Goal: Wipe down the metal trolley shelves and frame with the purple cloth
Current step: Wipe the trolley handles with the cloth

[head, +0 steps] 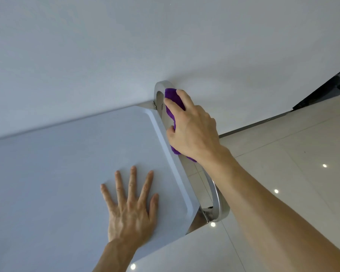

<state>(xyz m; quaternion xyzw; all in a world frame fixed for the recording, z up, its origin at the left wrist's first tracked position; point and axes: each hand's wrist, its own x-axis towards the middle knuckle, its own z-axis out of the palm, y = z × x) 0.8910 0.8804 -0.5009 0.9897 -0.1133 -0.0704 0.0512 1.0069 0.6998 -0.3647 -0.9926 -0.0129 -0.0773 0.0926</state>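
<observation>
The handle [216, 195] is polished, mirror-bright metal, the cloth [173, 101] fuzzy purple fabric, the shelf [67, 154] seemingly smooth matt metal.

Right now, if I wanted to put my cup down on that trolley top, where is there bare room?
The top shelf is bare to the left of the left hand and beyond its fingertips toward the wall. It is crowded along the right edge, where the right hand holds the purple cloth on the handle bar.
</observation>
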